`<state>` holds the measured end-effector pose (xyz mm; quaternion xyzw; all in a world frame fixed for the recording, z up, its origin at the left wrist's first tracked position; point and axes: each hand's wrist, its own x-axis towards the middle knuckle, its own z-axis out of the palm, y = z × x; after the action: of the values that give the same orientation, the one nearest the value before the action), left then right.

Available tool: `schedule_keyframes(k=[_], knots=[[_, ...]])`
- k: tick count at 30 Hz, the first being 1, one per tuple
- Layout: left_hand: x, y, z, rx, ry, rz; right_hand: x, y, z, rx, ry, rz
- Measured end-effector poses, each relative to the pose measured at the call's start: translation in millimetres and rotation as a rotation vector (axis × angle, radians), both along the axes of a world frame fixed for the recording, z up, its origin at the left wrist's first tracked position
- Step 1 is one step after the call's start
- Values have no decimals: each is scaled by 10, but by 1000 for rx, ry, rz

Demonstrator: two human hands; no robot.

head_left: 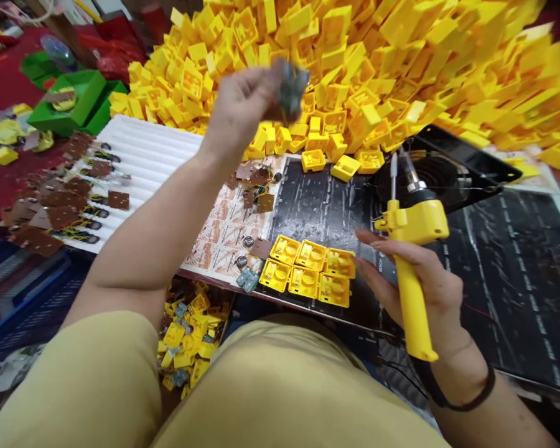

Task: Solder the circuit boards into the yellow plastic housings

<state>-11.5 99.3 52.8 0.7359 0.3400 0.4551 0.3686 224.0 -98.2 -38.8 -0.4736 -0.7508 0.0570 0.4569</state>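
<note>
My left hand is raised above the bench, fingers pinched on a small blurred greenish circuit board. My right hand grips the yellow handle of a soldering iron, its metal tip pointing up and away. Between the hands, several open yellow plastic cases lie in two rows on the black mat. A small green board lies just left of them.
A huge heap of yellow cases fills the back. Brown boards with wires lie on a white ribbed tray at left. Green bins stand far left. A black fan sits behind the iron. More yellow parts lie below the bench edge.
</note>
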Motion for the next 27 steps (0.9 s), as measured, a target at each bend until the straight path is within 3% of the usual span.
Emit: schedule_keyframes(k=[3,6,10,15,18,21,23,27], knots=[[175,-276,-152,-385,140,-198,-28,126,93,53,27,32],[325,-599,-327,-654,229,-369,-76,216,182,82,48,69],[418,-881,-413,-811,201,-500,-127,221,225,23,54,107],[277,-979,-439,-852,205,-554,-104,121,192,-29,219,128],[96,-1064,-472,-769,152,-576,-99,56,177,-9,354,77],[-7,-1237,-566,-538,183,-584,-151,9,169,4,460,68],[12,-1376,-657,-275,251,-494,-209,-14,163,14,516,55],[173,-1541,-769,251,227,-175,-305,-63,158,94,455,-8]])
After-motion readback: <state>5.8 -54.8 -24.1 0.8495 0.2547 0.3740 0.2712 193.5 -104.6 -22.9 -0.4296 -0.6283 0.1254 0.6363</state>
